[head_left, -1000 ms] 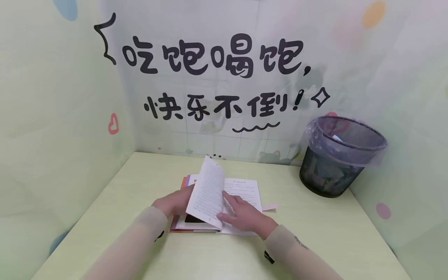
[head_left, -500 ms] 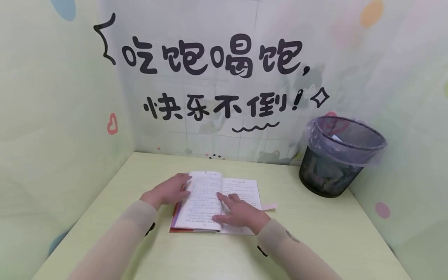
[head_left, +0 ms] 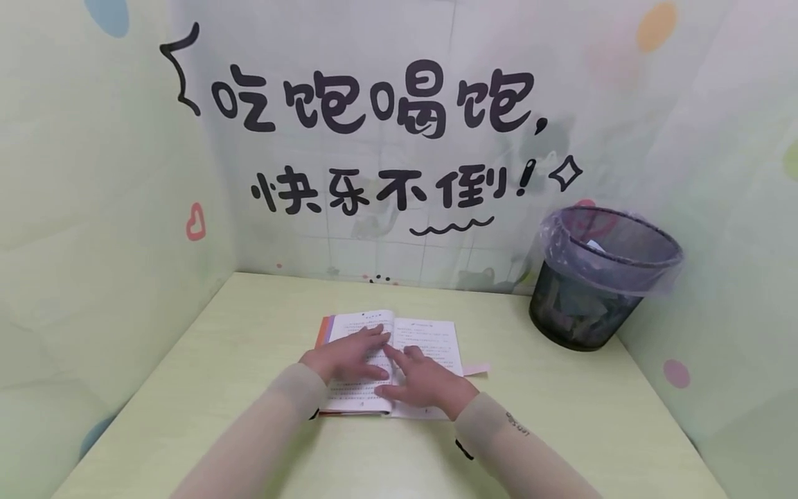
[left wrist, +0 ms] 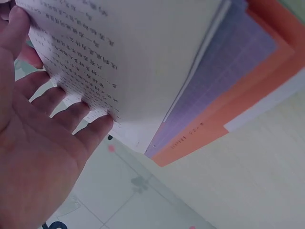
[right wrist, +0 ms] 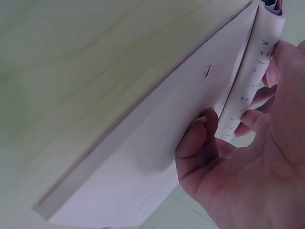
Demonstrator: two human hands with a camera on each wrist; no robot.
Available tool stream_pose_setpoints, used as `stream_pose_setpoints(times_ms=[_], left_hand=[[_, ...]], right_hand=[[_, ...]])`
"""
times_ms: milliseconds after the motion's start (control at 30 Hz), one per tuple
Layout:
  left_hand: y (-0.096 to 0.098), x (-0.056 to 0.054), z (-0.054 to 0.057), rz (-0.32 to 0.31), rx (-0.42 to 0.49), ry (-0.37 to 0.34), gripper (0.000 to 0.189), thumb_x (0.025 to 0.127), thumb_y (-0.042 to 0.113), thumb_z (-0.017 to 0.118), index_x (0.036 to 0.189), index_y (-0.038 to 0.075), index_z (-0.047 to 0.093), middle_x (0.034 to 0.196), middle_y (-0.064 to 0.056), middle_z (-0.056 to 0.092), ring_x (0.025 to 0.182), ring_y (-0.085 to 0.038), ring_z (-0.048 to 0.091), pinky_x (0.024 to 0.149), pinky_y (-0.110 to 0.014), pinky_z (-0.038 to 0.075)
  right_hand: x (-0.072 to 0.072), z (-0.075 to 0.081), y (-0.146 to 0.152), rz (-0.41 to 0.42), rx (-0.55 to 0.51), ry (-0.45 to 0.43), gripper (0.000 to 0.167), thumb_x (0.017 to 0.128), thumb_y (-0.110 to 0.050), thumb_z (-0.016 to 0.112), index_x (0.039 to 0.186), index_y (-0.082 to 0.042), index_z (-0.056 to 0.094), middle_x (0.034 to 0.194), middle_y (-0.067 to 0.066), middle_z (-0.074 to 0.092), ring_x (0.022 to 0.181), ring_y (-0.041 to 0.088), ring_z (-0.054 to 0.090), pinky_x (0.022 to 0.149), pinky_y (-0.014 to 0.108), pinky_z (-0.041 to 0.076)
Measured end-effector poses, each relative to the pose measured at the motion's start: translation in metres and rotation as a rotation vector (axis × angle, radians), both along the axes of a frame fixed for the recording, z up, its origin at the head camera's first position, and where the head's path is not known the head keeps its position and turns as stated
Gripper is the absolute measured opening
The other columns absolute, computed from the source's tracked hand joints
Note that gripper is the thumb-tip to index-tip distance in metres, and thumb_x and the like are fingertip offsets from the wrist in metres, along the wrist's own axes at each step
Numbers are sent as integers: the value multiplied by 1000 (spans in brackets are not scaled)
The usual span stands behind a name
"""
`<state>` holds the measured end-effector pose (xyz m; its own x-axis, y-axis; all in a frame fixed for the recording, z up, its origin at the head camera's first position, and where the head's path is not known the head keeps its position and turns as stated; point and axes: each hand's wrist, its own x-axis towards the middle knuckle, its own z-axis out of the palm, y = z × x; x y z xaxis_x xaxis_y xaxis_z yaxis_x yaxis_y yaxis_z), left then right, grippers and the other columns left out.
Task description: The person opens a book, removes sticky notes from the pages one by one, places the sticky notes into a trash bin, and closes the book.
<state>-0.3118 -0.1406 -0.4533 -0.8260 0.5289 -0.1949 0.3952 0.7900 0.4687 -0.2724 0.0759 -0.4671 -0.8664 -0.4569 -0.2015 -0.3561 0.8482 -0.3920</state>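
Observation:
An open book [head_left: 439,336] lies on the table, printed pages up, with an orange and purple cover edge [left wrist: 224,114] showing at its left side. My left hand [head_left: 350,355] rests on the left page, fingers straight and spread, tips close to the centre fold. Across from it, my right hand [head_left: 427,381] touches the fold with extended index finger and thumb. The right wrist view shows the other fingers [right wrist: 195,138] bent against the right page. A pale pink paper strip [head_left: 477,370] sticks out past the book's right edge.
A black mesh waste bin [head_left: 576,312] with a translucent purple liner [head_left: 611,274] stands at the back right of the pale table [head_left: 206,388]. Light patterned walls [head_left: 118,229] with large black lettering enclose the table at the back and sides.
A raised page has come down flat onto the left side. My left hand then moves from the book's left edge inward to the fold. My right hand stays near the fold.

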Motion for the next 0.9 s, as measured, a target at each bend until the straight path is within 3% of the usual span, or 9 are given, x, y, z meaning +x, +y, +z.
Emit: stream_pose_setpoints(times_ms=[267,400,500,633,733,900], left_hand=[[6,3,3,-16,-14,7,83,101,42,79,169,10,43,182,-16,28,168,-46,25,136,-61,26],[8,4,3,8,-46,-3,84,102,46,77,170,15,41,182,-11,28,169,-43,25,137,-59,27],[10,5,3,36,-58,-23,85,101,49,78,171,18,41,183,-7,28,170,-40,24,137,-58,27],[12,6,2,71,-73,-40,86,98,49,80,171,23,42,183,-3,28,170,-38,24,136,-58,29],[13,6,3,85,-84,-41,86,98,48,81,170,24,43,183,-2,29,170,-37,24,136,-59,31],[13,7,3,88,-85,-31,85,98,48,81,171,24,43,183,-3,29,170,-37,25,136,-58,30]], right_hand=[[-3,7,8,16,7,-7,84,105,-69,58,174,-26,35,175,20,40,151,45,55,122,64,48],[-11,8,17,7,29,88,64,113,-51,54,164,-12,51,165,20,53,150,41,57,124,59,48],[-19,8,27,-55,66,198,52,114,-35,55,154,-3,60,154,22,62,144,41,60,122,57,50],[-27,10,47,-208,108,269,48,112,-29,57,147,2,64,150,24,63,140,43,59,120,58,49],[-32,11,63,-299,131,259,49,110,-29,58,144,6,65,154,27,59,145,47,53,122,63,44],[-40,3,78,-335,187,196,45,109,-32,59,125,8,73,159,31,54,154,52,43,124,70,37]])
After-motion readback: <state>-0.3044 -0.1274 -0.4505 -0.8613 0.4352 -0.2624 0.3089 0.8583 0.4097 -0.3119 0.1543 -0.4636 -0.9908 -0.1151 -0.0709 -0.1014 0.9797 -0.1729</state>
